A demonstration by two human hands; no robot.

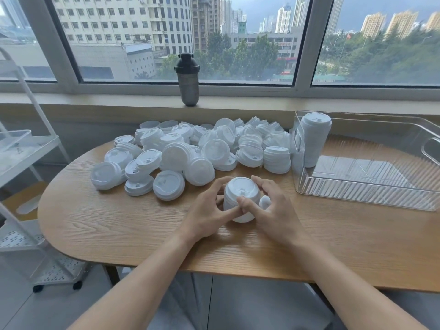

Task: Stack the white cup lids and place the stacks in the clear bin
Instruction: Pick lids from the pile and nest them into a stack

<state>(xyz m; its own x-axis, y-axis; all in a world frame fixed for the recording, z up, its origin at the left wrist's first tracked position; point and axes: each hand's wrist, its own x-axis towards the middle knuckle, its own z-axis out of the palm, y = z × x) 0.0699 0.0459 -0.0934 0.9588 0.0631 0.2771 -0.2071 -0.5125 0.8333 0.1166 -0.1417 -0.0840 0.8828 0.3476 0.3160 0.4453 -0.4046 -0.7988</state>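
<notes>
Holding a short stack (240,198) with both hands (209,210) (273,210); one stack (313,141) in the bin (366,196), many lids (190,151) left beside it.

bare forearms, no sleeves, left hand (209,211), right hand (273,210)

hands (209,210) gripping lid stack (240,196), table (119,222)

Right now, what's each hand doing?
Left hand: grip curled round the short lid stack.
Right hand: grip curled round the same stack.
</notes>
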